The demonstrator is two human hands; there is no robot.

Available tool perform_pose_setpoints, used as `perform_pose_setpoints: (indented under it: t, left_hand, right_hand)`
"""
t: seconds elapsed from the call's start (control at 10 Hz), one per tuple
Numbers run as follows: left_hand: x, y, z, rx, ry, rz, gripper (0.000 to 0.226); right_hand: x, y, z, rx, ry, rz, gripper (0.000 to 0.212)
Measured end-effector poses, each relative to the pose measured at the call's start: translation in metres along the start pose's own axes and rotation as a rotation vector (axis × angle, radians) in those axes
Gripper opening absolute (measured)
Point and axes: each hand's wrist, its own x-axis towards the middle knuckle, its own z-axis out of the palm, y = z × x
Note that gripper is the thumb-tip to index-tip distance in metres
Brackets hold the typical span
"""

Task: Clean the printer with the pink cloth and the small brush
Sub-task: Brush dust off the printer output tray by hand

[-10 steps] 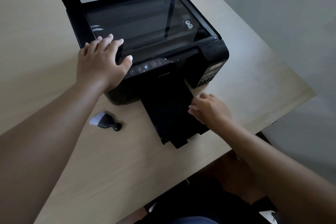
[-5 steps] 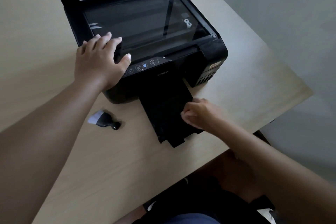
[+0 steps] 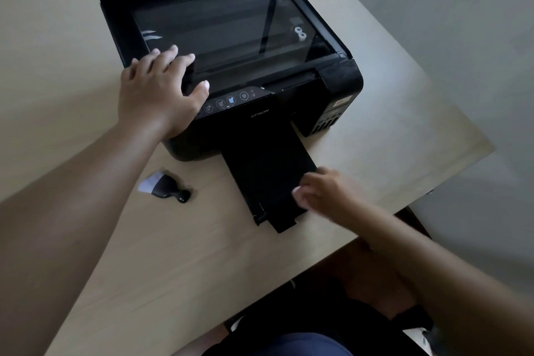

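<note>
Bare forearms (image 3: 86,211), black-and-blue clothing (image 3: 291,342)

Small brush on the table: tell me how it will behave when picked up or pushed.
The small brush looks light: it is short and stubby, so it should lift easily. Its round knob may let it pivot if nudged on the smooth table. The pale bristles will probably flex, while the black handle seems stiff.

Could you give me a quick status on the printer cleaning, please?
Left hand flat on printer. Right hand on output tray, grip unclear. Small brush idle on table; no cloth visible.
</note>
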Motion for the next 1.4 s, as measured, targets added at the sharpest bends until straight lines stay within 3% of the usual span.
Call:
perform_pose_setpoints:
  t: [0.1,0.2,0.3,0.4,0.5,0.6,0.7,0.8,0.9,1.0,1.1,1.2,1.3,1.4]
  left_hand:
    - [-0.001,0.0,0.0,-0.005,0.004,0.001,0.067]
    - [-0.001,0.0,0.0,-0.003,0.004,0.003,0.067]
    - [0.0,0.0,0.0,0.001,-0.002,0.0,0.067]
    - [-0.001,-0.001,0.0,-0.001,-0.001,0.001,0.066]
    - [-0.001,0.0,0.0,0.001,-0.003,0.001,0.065]
    - [-0.001,0.0,0.001,0.003,0.006,0.001,0.065]
    - [-0.001,0.0,0.001,0.006,0.008,0.004,0.066]
    - [-0.001,-0.001,0.002,0.015,0.01,-0.002,0.064]
    - [-0.001,-0.001,0.001,0.009,0.013,-0.002,0.063]
    - [-0.001,0.001,0.001,0.008,0.014,-0.005,0.063]
    - [-0.003,0.001,0.001,0.009,0.007,-0.01,0.064]
    - [-0.002,0.001,0.0,0.012,0.01,-0.01,0.063]
    - [-0.001,0.001,0.0,0.014,0.008,-0.012,0.062]
    - [-0.001,0.0,0.0,0.008,0.01,-0.008,0.063]
  right_hand:
    - [0.017,0.028,-0.014,-0.055,0.135,0.384,0.012]
    - [0.039,0.02,-0.005,0.043,0.335,0.434,0.022]
    - [0.051,-0.011,0.033,-0.112,0.172,0.24,0.032]
    - [0.034,-0.045,0.058,-0.061,0.081,-0.06,0.035]
    - [0.021,-0.037,0.054,-0.092,0.117,-0.314,0.029]
    - [0.045,-0.012,0.044,0.106,0.314,0.128,0.033]
    - [0.08,-0.035,0.052,0.183,0.392,0.336,0.034]
    - [0.084,-0.069,0.066,0.118,0.331,-0.036,0.033]
    - [0.062,-0.047,0.064,0.08,0.192,-0.451,0.029]
    - [0.054,0.003,0.05,0.065,0.234,-0.392,0.031]
    - [0.085,0.007,0.042,0.095,0.317,0.172,0.037]
    - [0.109,-0.042,0.057,0.067,0.25,0.105,0.039]
    - [0.082,-0.06,0.068,0.112,0.091,-0.467,0.035]
    - [0.056,-0.005,0.05,0.119,0.069,-0.625,0.025]
